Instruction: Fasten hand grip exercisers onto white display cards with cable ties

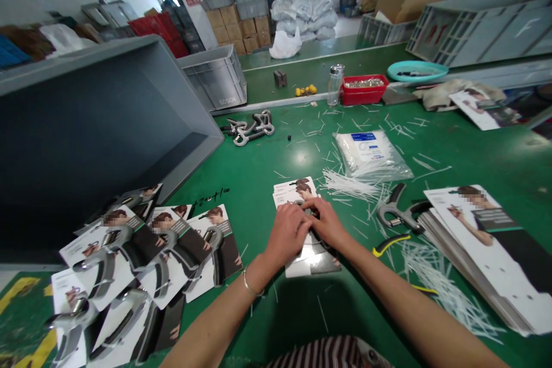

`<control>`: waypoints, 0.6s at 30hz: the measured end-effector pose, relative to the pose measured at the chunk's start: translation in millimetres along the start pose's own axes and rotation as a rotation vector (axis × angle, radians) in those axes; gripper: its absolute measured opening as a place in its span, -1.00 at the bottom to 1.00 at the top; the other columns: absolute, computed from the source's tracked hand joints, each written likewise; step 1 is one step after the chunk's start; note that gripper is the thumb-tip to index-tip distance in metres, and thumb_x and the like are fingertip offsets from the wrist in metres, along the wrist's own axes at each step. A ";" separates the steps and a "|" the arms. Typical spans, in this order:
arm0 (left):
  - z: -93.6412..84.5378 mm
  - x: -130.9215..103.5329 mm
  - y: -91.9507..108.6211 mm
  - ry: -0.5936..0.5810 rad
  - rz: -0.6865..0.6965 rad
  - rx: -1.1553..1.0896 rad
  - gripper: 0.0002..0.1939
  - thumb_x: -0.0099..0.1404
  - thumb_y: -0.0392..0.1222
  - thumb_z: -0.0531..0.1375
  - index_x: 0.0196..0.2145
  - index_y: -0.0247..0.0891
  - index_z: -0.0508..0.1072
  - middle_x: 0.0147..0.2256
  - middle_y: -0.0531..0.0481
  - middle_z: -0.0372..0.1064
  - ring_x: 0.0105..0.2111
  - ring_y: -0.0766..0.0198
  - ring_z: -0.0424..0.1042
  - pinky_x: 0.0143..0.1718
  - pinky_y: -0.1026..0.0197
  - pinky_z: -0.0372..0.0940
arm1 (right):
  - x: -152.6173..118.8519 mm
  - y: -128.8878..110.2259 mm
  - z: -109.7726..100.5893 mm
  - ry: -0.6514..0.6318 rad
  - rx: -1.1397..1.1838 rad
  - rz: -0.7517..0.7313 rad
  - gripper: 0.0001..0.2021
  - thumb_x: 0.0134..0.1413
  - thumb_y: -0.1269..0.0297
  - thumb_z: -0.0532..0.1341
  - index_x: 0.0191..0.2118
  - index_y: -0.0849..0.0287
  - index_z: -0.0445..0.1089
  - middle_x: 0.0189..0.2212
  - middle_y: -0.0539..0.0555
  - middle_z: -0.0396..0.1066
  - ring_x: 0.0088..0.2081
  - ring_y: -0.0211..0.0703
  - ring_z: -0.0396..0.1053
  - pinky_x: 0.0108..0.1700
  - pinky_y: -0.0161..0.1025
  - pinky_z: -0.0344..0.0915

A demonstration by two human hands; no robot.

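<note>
Head view: the left hand [288,231] and right hand [326,223] meet over a backing card [297,268], seemingly steadying the hand exerciser [318,236] on it, though I can't tell whether the fingers pinch. Right of that hold lie zip ties [351,185] and stacked cards [491,253], presumably for easy reach; carded exercisers [161,259] overlap to its left

A packing workshop: stacked cartons [233,22], crates [222,77], green workbench [254,178].
</note>
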State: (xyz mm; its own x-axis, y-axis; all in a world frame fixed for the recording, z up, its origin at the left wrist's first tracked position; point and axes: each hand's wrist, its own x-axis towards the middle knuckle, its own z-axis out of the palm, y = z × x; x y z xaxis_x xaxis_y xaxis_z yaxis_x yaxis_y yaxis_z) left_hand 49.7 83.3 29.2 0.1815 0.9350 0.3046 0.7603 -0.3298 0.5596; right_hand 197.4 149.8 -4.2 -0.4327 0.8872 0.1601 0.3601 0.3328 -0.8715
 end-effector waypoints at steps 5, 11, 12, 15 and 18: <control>6.1 -25.0 7.8 -0.071 0.143 0.082 -0.81 0.41 -0.23 0.05 -0.35 -0.27 0.40 -0.33 -0.12 0.38 -0.23 0.09 0.32 -0.11 -0.01 0.20 | -1.8 2.2 5.5 0.035 0.036 -0.008 -0.78 -0.02 0.41 0.22 -0.18 0.13 0.43 -0.14 0.10 0.45 -0.05 0.00 0.31 0.02 -0.05 0.16; 8.7 -24.8 11.9 0.000 0.050 0.112 -0.81 0.41 -0.21 0.07 -0.36 -0.25 0.38 -0.33 -0.07 0.39 -0.22 0.11 0.33 -0.10 0.01 0.19 | 3.3 2.0 11.3 0.056 -0.013 -0.045 -0.87 0.00 0.45 0.20 -0.29 0.13 0.41 -0.12 0.11 0.45 -0.01 0.02 0.31 0.06 -0.01 0.12; 10.3 -27.5 14.8 -0.062 0.104 0.150 -0.81 0.41 -0.22 0.07 -0.37 -0.25 0.39 -0.34 -0.08 0.39 -0.22 0.10 0.33 -0.10 0.00 0.19 | 4.7 1.0 9.6 0.046 -0.026 -0.046 -0.89 0.01 0.45 0.21 -0.32 0.13 0.40 -0.12 0.11 0.46 -0.01 0.02 0.31 0.07 -0.01 0.11; 5.1 -40.2 21.8 -0.106 0.078 0.198 -0.83 0.40 -0.13 0.11 -0.27 -0.26 0.40 -0.26 -0.12 0.39 -0.17 0.07 0.33 -0.07 -0.02 0.20 | 3.2 -6.8 -4.3 0.012 -0.060 -0.061 -0.95 0.07 0.42 0.21 -0.34 0.14 0.39 -0.17 0.10 0.46 -0.06 0.00 0.32 0.04 -0.04 0.13; -11.8 -54.9 20.8 -0.002 -0.149 0.258 -0.60 0.30 0.11 0.20 -0.12 -0.28 0.36 -0.15 -0.18 0.35 -0.11 0.01 0.31 -0.06 -0.04 0.20 | -10.6 -21.9 -24.1 -0.141 -0.143 -0.146 -0.92 0.21 0.34 0.17 -0.30 0.15 0.40 -0.27 0.07 0.45 -0.16 -0.06 0.30 -0.05 -0.12 0.17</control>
State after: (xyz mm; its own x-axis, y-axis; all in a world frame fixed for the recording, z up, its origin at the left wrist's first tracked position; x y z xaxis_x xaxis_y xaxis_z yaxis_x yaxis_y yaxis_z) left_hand 48.2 23.6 33.2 0.0572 0.9710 0.2323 0.9121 -0.1454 0.3833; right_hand 214.1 140.9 24.4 -0.5963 0.7764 0.2042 0.3945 0.5049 -0.7678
